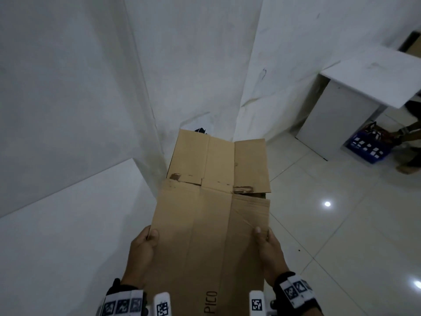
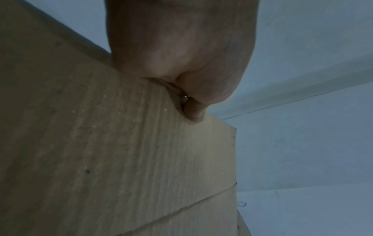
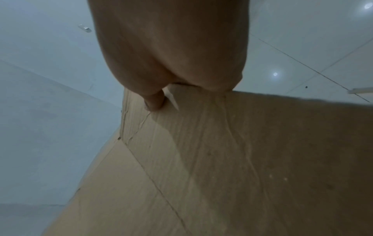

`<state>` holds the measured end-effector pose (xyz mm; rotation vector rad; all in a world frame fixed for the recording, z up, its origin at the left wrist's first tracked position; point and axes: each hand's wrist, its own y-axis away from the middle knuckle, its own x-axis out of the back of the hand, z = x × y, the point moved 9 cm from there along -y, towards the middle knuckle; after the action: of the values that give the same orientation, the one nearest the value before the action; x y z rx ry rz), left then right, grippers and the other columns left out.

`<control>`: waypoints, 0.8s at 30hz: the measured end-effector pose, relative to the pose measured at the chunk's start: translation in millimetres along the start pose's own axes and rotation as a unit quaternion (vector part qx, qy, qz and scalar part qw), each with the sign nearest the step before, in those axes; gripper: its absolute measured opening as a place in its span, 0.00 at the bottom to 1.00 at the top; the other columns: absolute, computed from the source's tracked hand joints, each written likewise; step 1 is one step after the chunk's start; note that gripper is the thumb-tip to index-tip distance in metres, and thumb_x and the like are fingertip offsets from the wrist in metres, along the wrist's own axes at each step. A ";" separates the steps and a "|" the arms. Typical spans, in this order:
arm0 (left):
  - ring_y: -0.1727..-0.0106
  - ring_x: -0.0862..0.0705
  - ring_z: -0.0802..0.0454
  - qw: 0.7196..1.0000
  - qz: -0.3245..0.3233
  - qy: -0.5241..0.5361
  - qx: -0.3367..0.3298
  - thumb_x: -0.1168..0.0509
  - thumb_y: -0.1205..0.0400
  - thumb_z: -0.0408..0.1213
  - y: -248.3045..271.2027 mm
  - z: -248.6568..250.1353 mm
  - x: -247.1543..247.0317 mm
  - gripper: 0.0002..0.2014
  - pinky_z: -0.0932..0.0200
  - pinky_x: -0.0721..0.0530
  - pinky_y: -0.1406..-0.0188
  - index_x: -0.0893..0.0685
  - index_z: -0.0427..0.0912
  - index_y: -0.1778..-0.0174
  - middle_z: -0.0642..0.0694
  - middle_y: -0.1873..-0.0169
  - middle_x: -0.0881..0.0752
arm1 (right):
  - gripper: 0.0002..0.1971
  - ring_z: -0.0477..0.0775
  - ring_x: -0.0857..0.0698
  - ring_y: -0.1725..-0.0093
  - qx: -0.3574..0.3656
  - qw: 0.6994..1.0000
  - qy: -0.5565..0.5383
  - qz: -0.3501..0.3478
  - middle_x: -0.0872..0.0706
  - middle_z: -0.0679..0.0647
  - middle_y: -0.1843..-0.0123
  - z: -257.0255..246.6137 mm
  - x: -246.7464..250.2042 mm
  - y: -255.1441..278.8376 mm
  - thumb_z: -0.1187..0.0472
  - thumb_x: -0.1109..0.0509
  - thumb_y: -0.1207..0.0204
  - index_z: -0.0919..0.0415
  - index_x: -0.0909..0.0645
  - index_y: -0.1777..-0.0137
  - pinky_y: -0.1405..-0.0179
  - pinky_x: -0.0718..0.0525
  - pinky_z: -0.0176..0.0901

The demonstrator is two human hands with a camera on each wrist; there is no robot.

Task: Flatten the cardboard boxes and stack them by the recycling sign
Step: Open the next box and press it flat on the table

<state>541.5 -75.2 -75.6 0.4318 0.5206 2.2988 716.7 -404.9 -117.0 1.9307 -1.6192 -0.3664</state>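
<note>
A flattened brown cardboard box (image 1: 211, 224) with "PICO" printed near its lower end is held out in front of me, its far flaps (image 1: 218, 163) pointing toward the wall corner. My left hand (image 1: 143, 249) grips its left edge, thumb on top. My right hand (image 1: 268, 252) grips the right edge the same way. In the left wrist view my left hand (image 2: 181, 71) pinches the cardboard (image 2: 121, 159). In the right wrist view my right hand (image 3: 171, 63) pinches the creased cardboard (image 3: 222, 159). A dark mark (image 1: 200, 130) shows just beyond the flaps.
White walls (image 1: 193, 65) meet in a corner straight ahead. A white cabinet with a slab top (image 1: 355, 92) stands at the right, with a blue crate (image 1: 366, 144) and a person's legs (image 1: 410, 137) beside it. Glossy tiled floor (image 1: 341, 224) spreads to the right.
</note>
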 end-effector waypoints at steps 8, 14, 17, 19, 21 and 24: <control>0.53 0.16 0.46 0.997 -0.024 0.035 0.067 0.46 0.11 0.31 -86.6 7.9 -98.1 0.17 0.50 0.16 0.51 0.21 0.46 0.29 0.47 0.48 0.14 | 0.14 0.62 0.12 0.45 -0.018 1.000 -0.007 -0.011 0.11 0.54 0.42 -77.3 36.4 -65.3 0.52 0.32 0.20 0.46 0.19 0.35 0.47 0.13 0.66; 0.71 0.30 0.50 0.993 -0.018 -0.022 0.115 0.50 0.11 0.30 -123.6 0.5 -146.6 0.16 0.60 0.33 0.68 0.18 0.36 0.58 0.49 0.74 0.23 | 0.12 0.68 0.13 0.45 -0.095 0.995 0.025 -0.004 0.12 0.57 0.42 -63.7 58.2 -132.6 0.54 0.32 0.21 0.45 0.19 0.37 0.51 0.13 0.70; 0.75 0.36 0.53 0.989 -0.015 -0.045 0.143 0.49 0.12 0.29 -129.6 -11.6 -166.4 0.21 0.62 0.37 0.71 0.35 0.44 0.73 0.53 0.83 0.31 | 0.16 0.67 0.13 0.45 -0.144 0.985 0.092 -0.002 0.12 0.55 0.42 -43.6 65.7 -172.0 0.48 0.30 0.27 0.42 0.19 0.39 0.48 0.13 0.70; 0.74 0.36 0.53 0.985 0.006 -0.045 0.166 0.47 0.13 0.28 -132.3 -30.7 -175.9 0.21 0.63 0.36 0.73 0.36 0.44 0.73 0.50 0.80 0.32 | 0.14 0.67 0.13 0.46 -0.165 0.978 0.124 -0.026 0.12 0.53 0.43 -21.4 70.3 -208.5 0.44 0.30 0.32 0.36 0.17 0.45 0.49 0.13 0.68; 0.72 0.31 0.49 0.977 0.031 -0.043 0.205 0.44 0.15 0.30 -129.3 -52.2 -184.8 0.17 0.60 0.34 0.68 0.32 0.41 0.72 0.44 0.76 0.30 | 0.11 0.68 0.12 0.47 -0.189 0.968 0.150 -0.061 0.11 0.53 0.46 -4.6 69.7 -240.1 0.50 0.33 0.26 0.37 0.16 0.46 0.51 0.12 0.67; 0.65 0.21 0.46 0.964 0.073 -0.026 0.255 0.37 0.26 0.43 -122.4 -97.6 -204.4 0.09 0.53 0.24 0.60 0.21 0.41 0.65 0.43 0.68 0.20 | 0.17 0.64 0.12 0.46 -0.204 0.944 0.223 -0.134 0.11 0.51 0.44 12.0 62.4 -287.8 0.51 0.35 0.26 0.38 0.19 0.37 0.48 0.12 0.64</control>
<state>707.8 -165.4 -250.2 0.7981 1.0939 2.2662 954.4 -442.5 -287.2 1.7490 -0.9109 -0.3123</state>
